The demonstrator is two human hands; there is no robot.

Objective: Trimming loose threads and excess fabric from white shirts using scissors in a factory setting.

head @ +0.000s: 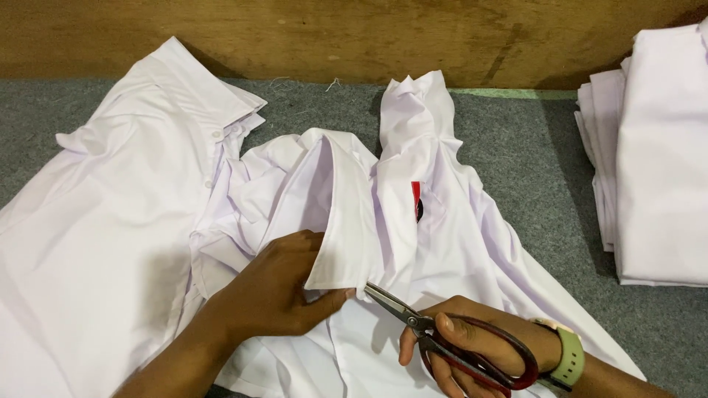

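Observation:
A white shirt (442,243) lies crumpled on the grey carpeted surface (531,162), its collar (346,214) turned up in the middle. My left hand (276,287) pinches the collar's lower corner between thumb and fingers. My right hand (472,350) grips dark red-handled scissors (435,335), whose blade tips touch the fabric just under that collar corner. A light green watch band sits on my right wrist. A small red and black tag (417,199) shows inside the shirt.
Another white shirt (96,221) lies spread at the left, partly under the first. A stack of folded white garments (656,162) stands at the right edge. A brown wooden board (332,37) runs along the back.

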